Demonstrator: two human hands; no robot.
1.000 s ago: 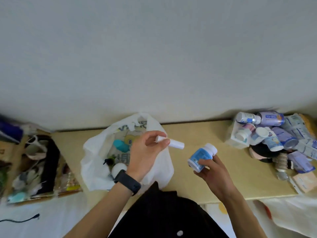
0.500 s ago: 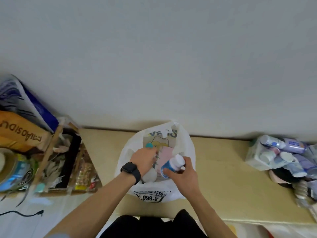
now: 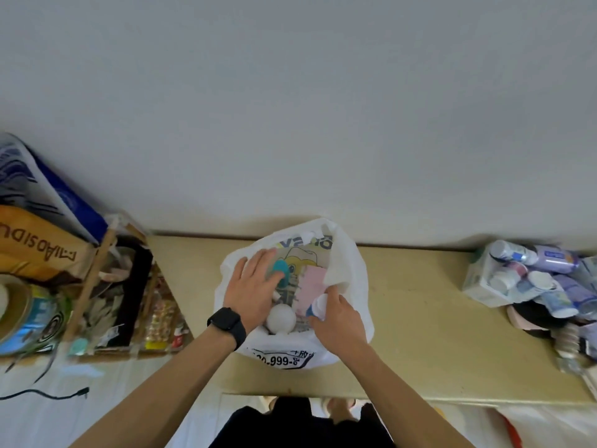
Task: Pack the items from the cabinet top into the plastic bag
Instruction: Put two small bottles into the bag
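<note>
The white plastic bag [image 3: 357, 279] stands open on the beige cabinet top [image 3: 420, 337]. Inside it lie a teal item [image 3: 281, 269], a pink pack [image 3: 312, 286] and a white ball [image 3: 281, 319]. My left hand [image 3: 253, 286], with a black watch on the wrist, rests in the bag's mouth, fingers spread and holding nothing. My right hand [image 3: 339, 320] is at the bag's right rim, gripping a blue bottle with a white cap [image 3: 318, 306] that is tipped into the bag. A pile of bottles and packets [image 3: 533, 282] lies at the cabinet's right end.
Left of the cabinet stands a cluttered cardboard box [image 3: 129, 305], with a tin [image 3: 26, 318] and a brown paper bag [image 3: 35, 250] beside it. A black cable [image 3: 48, 396] lies on the white surface below. The wall runs close behind the bag.
Both hands dropped from above the cabinet into the bag. My left hand let go of the white tube and spread its fingers. My right hand carried the blue bottle down to the bag.
</note>
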